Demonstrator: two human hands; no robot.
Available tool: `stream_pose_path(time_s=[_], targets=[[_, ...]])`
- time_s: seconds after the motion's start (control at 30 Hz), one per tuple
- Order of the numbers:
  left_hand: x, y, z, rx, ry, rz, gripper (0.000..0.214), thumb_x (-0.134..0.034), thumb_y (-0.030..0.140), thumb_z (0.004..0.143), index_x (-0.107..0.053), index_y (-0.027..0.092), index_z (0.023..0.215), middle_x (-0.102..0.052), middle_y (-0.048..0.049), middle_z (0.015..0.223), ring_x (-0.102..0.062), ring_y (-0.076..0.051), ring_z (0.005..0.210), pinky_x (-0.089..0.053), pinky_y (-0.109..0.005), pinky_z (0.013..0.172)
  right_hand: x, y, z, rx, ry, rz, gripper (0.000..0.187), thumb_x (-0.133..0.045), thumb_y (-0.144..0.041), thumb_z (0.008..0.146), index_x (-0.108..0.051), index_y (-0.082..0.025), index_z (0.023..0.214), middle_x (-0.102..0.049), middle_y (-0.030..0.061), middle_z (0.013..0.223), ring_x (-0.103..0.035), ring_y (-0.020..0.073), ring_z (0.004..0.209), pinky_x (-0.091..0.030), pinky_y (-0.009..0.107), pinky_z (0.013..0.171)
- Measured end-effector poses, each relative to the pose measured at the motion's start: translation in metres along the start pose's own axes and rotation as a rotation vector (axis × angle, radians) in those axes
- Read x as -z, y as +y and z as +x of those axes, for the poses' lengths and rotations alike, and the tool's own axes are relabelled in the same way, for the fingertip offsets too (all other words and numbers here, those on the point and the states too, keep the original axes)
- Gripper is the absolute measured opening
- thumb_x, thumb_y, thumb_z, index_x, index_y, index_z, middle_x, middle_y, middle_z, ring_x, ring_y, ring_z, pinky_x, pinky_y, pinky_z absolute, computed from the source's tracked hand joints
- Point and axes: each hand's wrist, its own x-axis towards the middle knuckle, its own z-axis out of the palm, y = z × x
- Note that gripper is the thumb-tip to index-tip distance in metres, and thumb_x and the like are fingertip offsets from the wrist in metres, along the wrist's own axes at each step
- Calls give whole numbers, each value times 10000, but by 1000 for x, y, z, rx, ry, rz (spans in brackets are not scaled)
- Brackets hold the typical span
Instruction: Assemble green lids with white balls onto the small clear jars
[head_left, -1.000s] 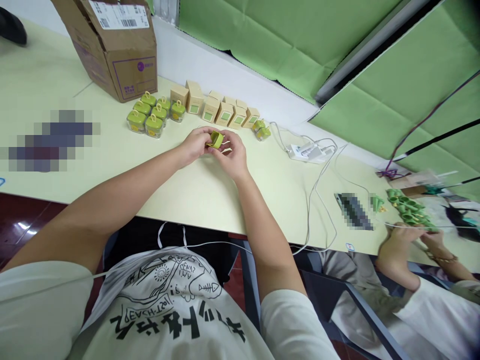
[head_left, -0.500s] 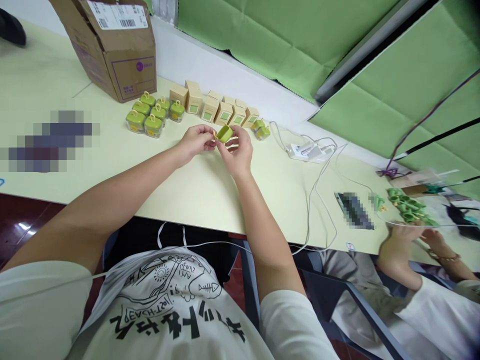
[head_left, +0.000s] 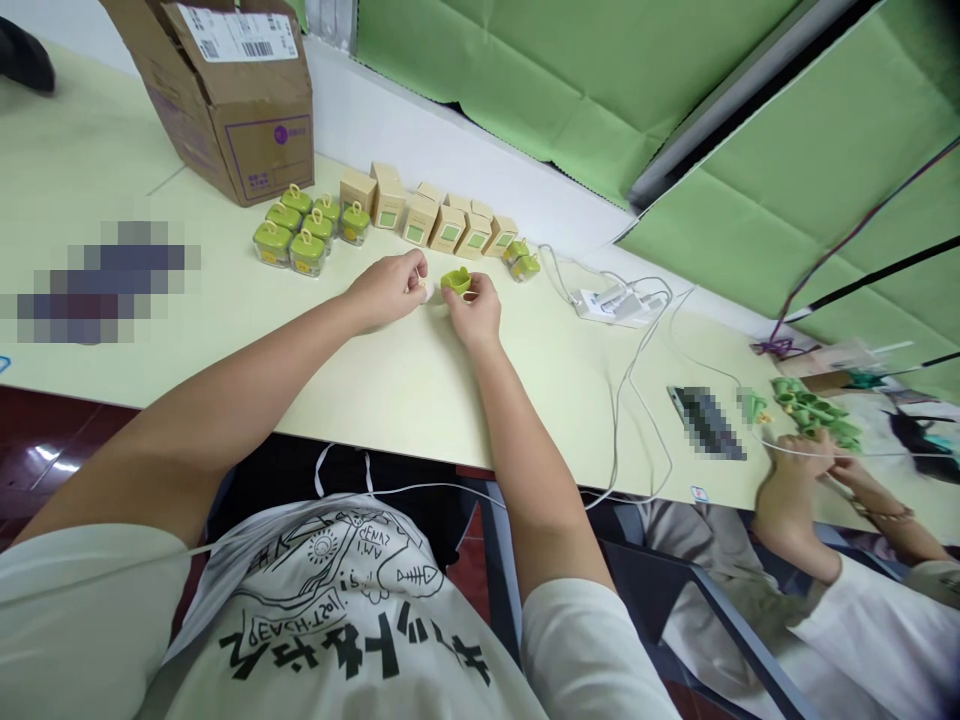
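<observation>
In the upper left of the frame, a cardboard box (head_left: 262,150) is standing, and just right of its lower corner the small jars (head_left: 307,252) with green lids are sitting in a close group, in the same places as in the earlier frame. Toward the upper centre, your left hand (head_left: 388,289) is keeping thumb and fingers pressed together, seemingly pinching a small pale piece (head_left: 428,290); what it is exactly, I cannot tell. Just to the right, your right hand (head_left: 478,312) is holding the green piece (head_left: 454,281) between thumb and fingers, with the hollow side showing.

In the earlier frame both hands are meeting at this green piece; now a gap is opening, and your left fingertips are not touching it. In my judgement, the right hand alone is carrying it, and the two pieces are being handled separately. Behind, the small cartons (head_left: 448,230) are standing along the wall without change. At the far right, another person's hands (head_left: 799,460) are working near green parts (head_left: 814,410).
</observation>
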Motion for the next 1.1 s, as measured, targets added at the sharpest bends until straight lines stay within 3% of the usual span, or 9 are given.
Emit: stream_pose_path(time_s=[0.17,0.33,0.47,0.83,1.1], targets=[[9,1,-2,25,-88,186,299,-798,83,711,-700,252,937,-606,-37,749,-635,-312,946,-412,-315,833,-1,7,6,-16,22,-178,369,-878,-442,796,-736,-218,1054,-758,105,1114,-689,291,1129,-511,556,1194],[17,7,0,52,-280,782,425,-675,236,887,-673,246,1312,-763,-103,1094,-703,-321,1001,-450,-355,834,0,-5,0,-87,-98,-415,428,-822,-513,887,-802,-183,1159,-763,183,1313,-679,369,1306,-491,559,1208],[21,8,1,27,-276,992,431,-601,282,966,-671,234,1388,-776,-130,1210,-732,-325,1057,-459,-368,832,3,-8,0,-111,-127,-403,450,-778,-509,931,-792,-170,1227,-777,187,1350,-692,372,1326,-490,558,1213],[24,10,3,-78,-188,1037,383,-485,302,1047,-766,190,1282,-793,-153,1147,-738,-332,1076,-455,-391,868,10,-11,4,-156,-86,-235,291,-740,-414,932,-744,-178,1103,-808,155,1270,-735,300,1212,-549,481,1136],[-20,14,-19,-273,-526,1001,291,-523,327,1055,-775,183,1066,-804,-137,1041,-734,-279,887,-346,-368,684,12,-9,5,-169,-50,-193,282,-707,-405,889,-724,-188,1069,-802,140,1201,-735,291,1119,-551,492,1115]])
